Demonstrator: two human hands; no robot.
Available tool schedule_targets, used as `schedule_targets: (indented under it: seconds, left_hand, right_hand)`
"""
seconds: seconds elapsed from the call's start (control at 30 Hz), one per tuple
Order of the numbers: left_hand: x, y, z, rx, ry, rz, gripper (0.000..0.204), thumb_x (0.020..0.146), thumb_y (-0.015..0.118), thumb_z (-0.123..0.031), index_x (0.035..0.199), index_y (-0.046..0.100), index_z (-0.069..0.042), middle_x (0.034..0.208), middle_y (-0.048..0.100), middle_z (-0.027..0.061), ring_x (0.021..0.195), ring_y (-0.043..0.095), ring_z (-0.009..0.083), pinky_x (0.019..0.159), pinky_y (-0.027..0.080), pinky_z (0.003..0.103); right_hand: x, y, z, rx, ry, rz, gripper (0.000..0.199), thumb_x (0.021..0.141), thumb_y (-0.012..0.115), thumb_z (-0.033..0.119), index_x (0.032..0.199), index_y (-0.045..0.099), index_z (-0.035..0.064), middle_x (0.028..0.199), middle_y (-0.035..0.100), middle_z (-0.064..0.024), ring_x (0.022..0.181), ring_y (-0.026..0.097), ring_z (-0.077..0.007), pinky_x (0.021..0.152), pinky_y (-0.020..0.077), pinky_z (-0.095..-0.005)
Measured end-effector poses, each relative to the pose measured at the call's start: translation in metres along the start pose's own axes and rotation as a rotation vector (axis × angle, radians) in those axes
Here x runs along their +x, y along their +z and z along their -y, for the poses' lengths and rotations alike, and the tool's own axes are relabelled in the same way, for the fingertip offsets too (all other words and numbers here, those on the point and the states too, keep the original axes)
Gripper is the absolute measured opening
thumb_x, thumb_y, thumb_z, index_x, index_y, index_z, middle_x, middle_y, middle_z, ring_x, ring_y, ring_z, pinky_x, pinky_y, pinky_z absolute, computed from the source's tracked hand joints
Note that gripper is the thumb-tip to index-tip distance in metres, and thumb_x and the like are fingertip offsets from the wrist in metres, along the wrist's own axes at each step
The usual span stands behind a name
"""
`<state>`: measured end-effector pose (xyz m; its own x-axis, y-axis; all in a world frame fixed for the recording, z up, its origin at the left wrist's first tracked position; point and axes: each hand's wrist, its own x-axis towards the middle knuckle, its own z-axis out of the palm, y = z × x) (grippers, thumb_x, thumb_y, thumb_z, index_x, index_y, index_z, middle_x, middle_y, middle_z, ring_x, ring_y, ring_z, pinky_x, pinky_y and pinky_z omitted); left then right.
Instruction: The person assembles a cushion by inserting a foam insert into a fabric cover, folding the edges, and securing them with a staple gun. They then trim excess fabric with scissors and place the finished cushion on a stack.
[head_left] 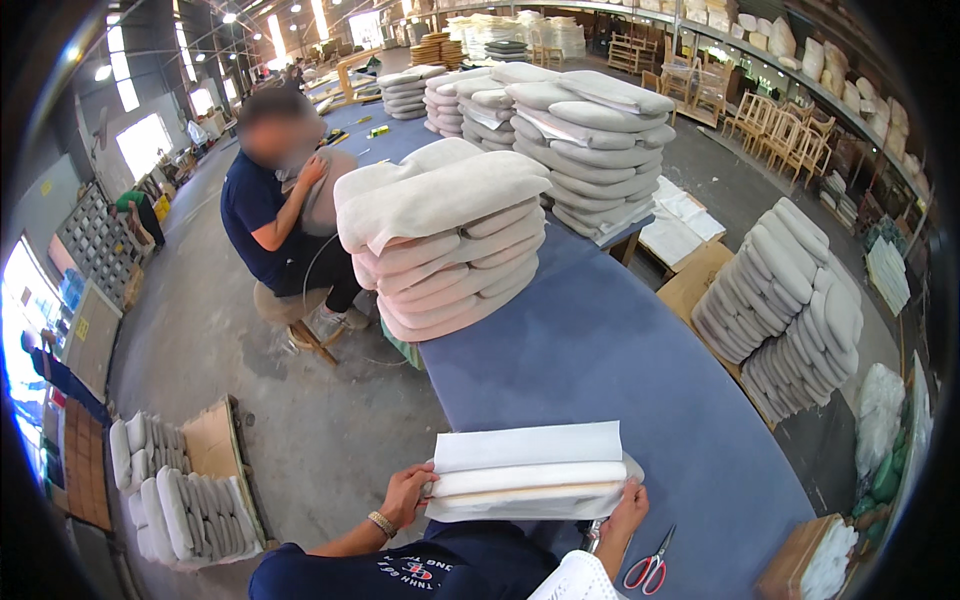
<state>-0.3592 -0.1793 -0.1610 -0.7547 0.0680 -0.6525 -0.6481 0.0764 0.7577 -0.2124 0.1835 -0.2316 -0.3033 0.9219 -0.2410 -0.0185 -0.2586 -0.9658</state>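
Observation:
At the table's near edge I hold a light grey cushion (634, 466) on edge in front of my body, with a white cloth strip (530, 445) folded out along its top and white lining facing me. My left hand (405, 495) grips its left end, fingers closed on the cloth. At the right end, my right hand (627, 508) is closed round the lower corner. A pair of scissors (650, 570) with red and white handles lies on the blue-grey table (610, 350), beside my right forearm. The fingertips behind the cushion are hidden.
Ahead on the table rises a stack of grey cushions (450, 250), with taller stacks (590, 140) behind. A co-worker (270, 200) sits at the table's left side, handling a cushion. More cushions stand on the right (780, 300) and on a floor pallet (190, 500) at left.

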Motion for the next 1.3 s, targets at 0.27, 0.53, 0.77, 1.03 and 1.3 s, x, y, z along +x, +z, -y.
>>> schedule_targets:
  seconds: [0.27,0.53,0.77,1.03,1.3]
  left_hand:
    - [-0.049,0.021,-0.028,0.117,-0.099,0.350,0.040,0.096,0.068,-0.035,0.124,0.069,-0.006,0.102,0.070,0.0069,0.095,0.068,0.0204,0.084,0.064,0.044]
    - [-0.047,0.118,-0.131,1.349,0.932,0.435,0.060,0.094,0.066,-0.043,0.140,0.054,-0.007,0.142,0.059,0.0201,0.120,0.064,0.0375,0.097,0.054,0.050]
    - [-0.049,0.306,-0.071,1.388,1.497,1.114,0.098,0.081,0.080,-0.025,0.158,0.026,-0.001,0.164,0.030,0.0232,0.150,0.034,0.0388,0.120,0.037,0.046]
    - [-0.010,0.358,-0.033,1.255,1.044,1.395,0.101,0.075,0.077,-0.015,0.159,0.024,0.000,0.162,0.034,0.0254,0.132,0.055,0.0421,0.111,0.044,0.046]
    - [-0.001,0.358,-0.035,1.135,1.027,1.380,0.088,0.081,0.075,-0.017,0.156,0.033,-0.002,0.154,0.047,0.0228,0.133,0.055,0.0382,0.112,0.044,0.043]
  right_hand:
    - [0.036,-0.041,0.053,-0.421,-0.255,-0.006,0.036,0.100,0.065,0.019,0.072,0.052,0.0011,0.075,0.053,-0.0042,0.075,0.046,-0.0155,0.069,0.0385,-0.0351]
    - [0.028,-0.050,0.044,-0.495,-0.306,-0.103,0.029,0.101,0.063,0.021,0.082,0.057,-0.0005,0.093,0.055,-0.0109,0.091,0.050,-0.0226,0.084,0.0409,-0.0378]
    - [0.043,-0.048,0.010,-0.274,-0.303,-0.063,0.025,0.103,0.061,0.018,0.088,0.058,-0.0014,0.120,0.060,-0.0222,0.120,0.055,-0.0317,0.103,0.0410,-0.0410]
    - [0.021,-0.045,0.022,-0.070,-0.237,-0.065,0.027,0.103,0.061,0.017,0.082,0.056,0.0000,0.143,0.052,-0.0246,0.131,0.050,-0.0292,0.105,0.0387,-0.0405]
    - [0.014,-0.034,0.036,-0.070,-0.203,-0.102,0.030,0.102,0.062,0.016,0.078,0.055,-0.0009,0.148,0.051,-0.0283,0.140,0.046,-0.0325,0.110,0.0355,-0.0413]
